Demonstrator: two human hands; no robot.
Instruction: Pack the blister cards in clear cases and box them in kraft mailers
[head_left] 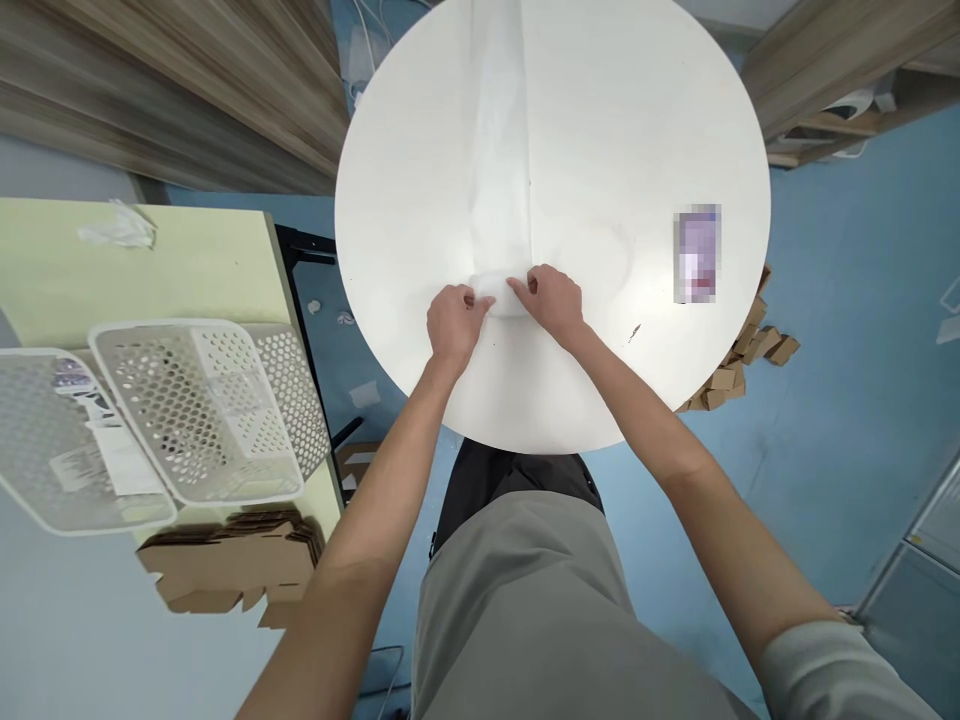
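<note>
A long white strip of thin cloth or plastic (499,150) lies down the middle of a round white table (600,120), its near end rolled up into a small roll (499,290). My left hand (452,325) pinches the left end of that roll with closed fingers. My right hand (551,300) pinches the right end in the same way. Both hands rest on the tabletop near its front edge.
A blurred purple card or phone (697,252) lies on the table's right side. To the left stands a pale green table (187,260) with white perforated baskets (202,400) and flat cardboard (232,565). Small cardboard boxes (750,360) lie on the blue floor at right.
</note>
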